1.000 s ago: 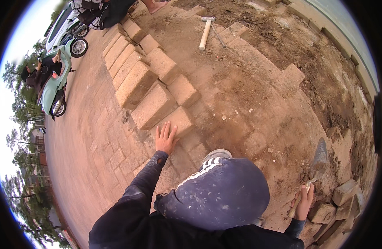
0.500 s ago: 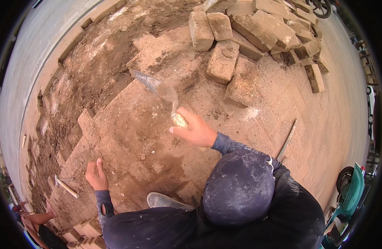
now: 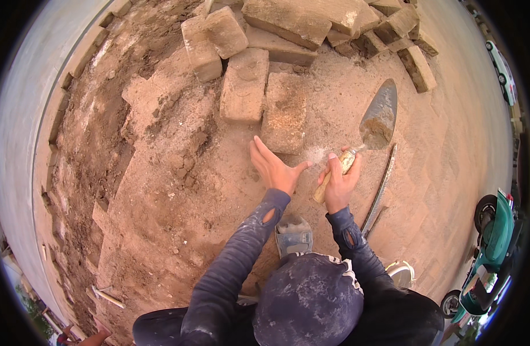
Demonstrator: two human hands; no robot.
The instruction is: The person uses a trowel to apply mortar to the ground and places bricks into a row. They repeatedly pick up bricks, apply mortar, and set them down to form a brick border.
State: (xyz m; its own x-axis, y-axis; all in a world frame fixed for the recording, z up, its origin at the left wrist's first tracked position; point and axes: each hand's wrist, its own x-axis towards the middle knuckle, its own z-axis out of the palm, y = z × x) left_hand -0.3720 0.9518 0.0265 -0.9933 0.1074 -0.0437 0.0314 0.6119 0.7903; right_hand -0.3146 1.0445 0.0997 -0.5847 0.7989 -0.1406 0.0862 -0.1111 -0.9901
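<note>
My left hand (image 3: 274, 165) is open, fingers spread, just below a speckled paving block (image 3: 284, 109); whether the fingertips touch it is unclear. Beside that block lies another tan block (image 3: 244, 85). My right hand (image 3: 340, 181) grips the pale wooden handle of a pointed trowel (image 3: 378, 114), whose blade is smeared with dirt and points up and to the right. A long narrow metal bar (image 3: 377, 190) lies on the pavers to the right of my right hand.
A loose pile of blocks (image 3: 285, 23) rises ahead. Rough soil (image 3: 83, 150) borders a concrete strip (image 3: 25, 132) at left. A hammer (image 3: 109, 297) lies lower left, near another person's bare limb (image 3: 95, 340). A bucket (image 3: 400, 271), green scooters (image 3: 492, 236) and a white car (image 3: 501, 72) are at right.
The view has swung round toward the block pile. My left hand, earlier on a row of blocks, is now up by this pile. My right hand has swung the trowel to the right.
</note>
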